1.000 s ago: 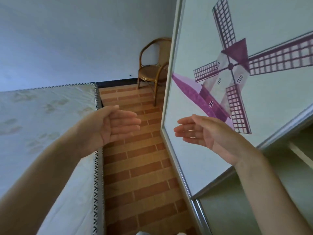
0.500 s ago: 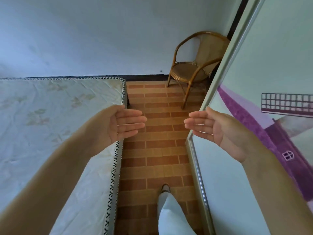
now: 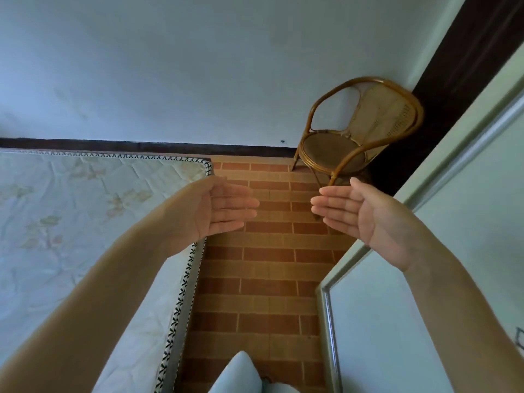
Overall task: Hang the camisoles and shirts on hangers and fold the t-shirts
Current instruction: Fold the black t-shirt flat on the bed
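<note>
Head view: empty flat-fingered hands (image 3: 289,211).

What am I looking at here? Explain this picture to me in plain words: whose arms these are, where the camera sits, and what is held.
No machine here: a person wears a wide-angle camera on the head, so you look forward and down along their own two bare arms. The left hand and right hand are raised, palms facing each other, fingers straight. Neither has a grip on anything. On the left lies a bare mattress with a leaf print; nothing shows on the part in view. Ahead, a rattan chair stands in the corner on the brick-patterned floor. On the right is a pale framed panel, probably a wardrobe door. No clothes or hangers appear in this picture.
</note>
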`<state>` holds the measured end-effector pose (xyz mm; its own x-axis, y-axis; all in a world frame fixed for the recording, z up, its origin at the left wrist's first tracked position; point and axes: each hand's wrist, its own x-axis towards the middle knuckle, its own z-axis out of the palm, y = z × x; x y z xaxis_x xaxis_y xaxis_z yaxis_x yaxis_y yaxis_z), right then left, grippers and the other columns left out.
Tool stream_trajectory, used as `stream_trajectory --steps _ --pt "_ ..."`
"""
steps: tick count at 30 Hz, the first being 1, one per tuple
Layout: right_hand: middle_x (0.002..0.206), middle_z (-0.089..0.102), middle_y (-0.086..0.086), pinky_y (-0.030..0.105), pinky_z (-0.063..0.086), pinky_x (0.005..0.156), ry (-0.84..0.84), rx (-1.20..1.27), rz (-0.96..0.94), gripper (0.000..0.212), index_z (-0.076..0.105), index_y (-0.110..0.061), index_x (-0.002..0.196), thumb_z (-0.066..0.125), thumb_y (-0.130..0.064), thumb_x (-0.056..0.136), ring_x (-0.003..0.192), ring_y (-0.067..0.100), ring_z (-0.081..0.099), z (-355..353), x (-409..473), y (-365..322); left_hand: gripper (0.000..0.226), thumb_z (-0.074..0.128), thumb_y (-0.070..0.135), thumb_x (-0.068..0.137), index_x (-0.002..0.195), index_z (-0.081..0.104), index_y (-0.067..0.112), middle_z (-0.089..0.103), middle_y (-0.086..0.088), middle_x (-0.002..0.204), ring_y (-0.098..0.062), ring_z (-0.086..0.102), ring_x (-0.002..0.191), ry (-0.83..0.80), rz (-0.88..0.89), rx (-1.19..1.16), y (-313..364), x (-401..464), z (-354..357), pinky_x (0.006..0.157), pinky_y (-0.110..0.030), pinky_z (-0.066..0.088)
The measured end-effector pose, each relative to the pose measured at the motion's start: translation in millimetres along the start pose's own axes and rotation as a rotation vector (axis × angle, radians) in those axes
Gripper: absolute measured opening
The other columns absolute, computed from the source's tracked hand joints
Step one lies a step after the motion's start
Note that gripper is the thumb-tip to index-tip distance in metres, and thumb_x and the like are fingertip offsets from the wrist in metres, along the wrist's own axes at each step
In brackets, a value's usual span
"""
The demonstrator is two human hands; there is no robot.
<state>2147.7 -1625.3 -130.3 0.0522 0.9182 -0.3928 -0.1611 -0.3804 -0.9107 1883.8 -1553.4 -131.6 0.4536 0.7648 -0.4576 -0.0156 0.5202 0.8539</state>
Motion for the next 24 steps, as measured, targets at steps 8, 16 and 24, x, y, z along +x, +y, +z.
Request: stream_trajectory --steps 8,16,24 --pt "0.113 0.073 0.009 0.036 0.050 0.097 -0.065 0.010 0.042 0.050 0.064 -0.008 0.119 0.029 -0.040 0.105 0.106 0.021 0.070 -2.8 135.0 -56.1 0.046 0.032 0.031 0.103 0.110 0.067 0.002 0.072 -0.017 0.111 -0.029 0.071 0.100 -0.011 0.011 -0.017 66.7 120.5 -32.8 0.085 -0.037 0.058" --pt "0.115 0.072 0.011 0.037 0.053 0.097 -0.132 -0.013 -0.044 0.048 0.063 -0.008 0.121 0.032 -0.039 0.104 0.109 0.023 0.068 9.3 304.6 -144.4 0.044 0.034 0.029 0.102 0.120 0.063 0.002 0.069 -0.015 0.117 -0.030 0.067 0.108 -0.014 0.062 -0.030 178.4 261.3 -91.4 0.095 -0.043 0.054" --pt "0.115 0.072 0.013 0.039 0.052 0.098 -0.174 0.039 0.010 0.048 0.064 -0.006 0.119 0.035 -0.039 0.103 0.109 0.026 0.068 7.4 454.7 -200.2 0.042 0.035 0.027 0.102 0.118 0.063 0.000 0.070 -0.017 0.115 -0.031 0.069 0.105 0.039 0.027 -0.053 257.1 380.1 -127.5 0.086 -0.040 0.058"
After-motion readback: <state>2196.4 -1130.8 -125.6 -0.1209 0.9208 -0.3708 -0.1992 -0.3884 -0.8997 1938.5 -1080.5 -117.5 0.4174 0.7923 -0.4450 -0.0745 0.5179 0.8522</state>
